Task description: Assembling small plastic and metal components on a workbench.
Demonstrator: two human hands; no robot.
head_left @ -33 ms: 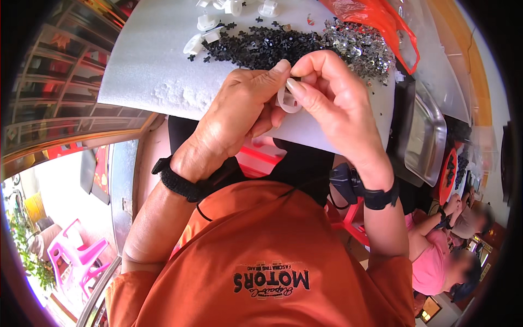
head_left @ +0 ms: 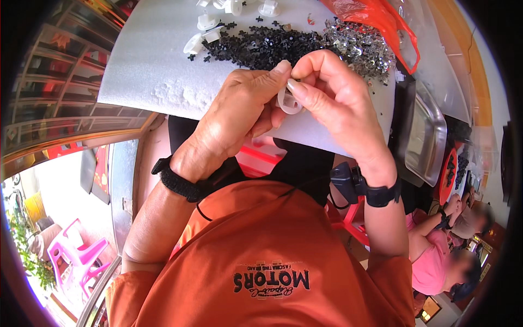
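Between my two hands is a small white round plastic part [head_left: 289, 102] with a raised rim, above the table's near edge. My left hand [head_left: 242, 101] is closed round its left side, the thumb at the top. My right hand [head_left: 333, 87] pinches at its upper right edge; whatever sits between those fingertips is too small to make out. Just beyond my hands lies a heap of small black cross-shaped pieces [head_left: 261, 46]. Shiny silver metal clips [head_left: 359, 46] are piled to its right. Several similar white plastic parts [head_left: 207, 23] lie at the far left of the heap.
A red plastic bag [head_left: 376, 19] lies at the far right of the white foam-covered table [head_left: 147, 65]. Beside the table is a metal tray [head_left: 422, 136]. People in pink [head_left: 433, 264] sit at the right. A pink plastic chair [head_left: 76, 256] stands at the lower left.
My right wrist has shifted very slightly to the right. Both hands stay on the white plastic part, which looks almost unmoved.
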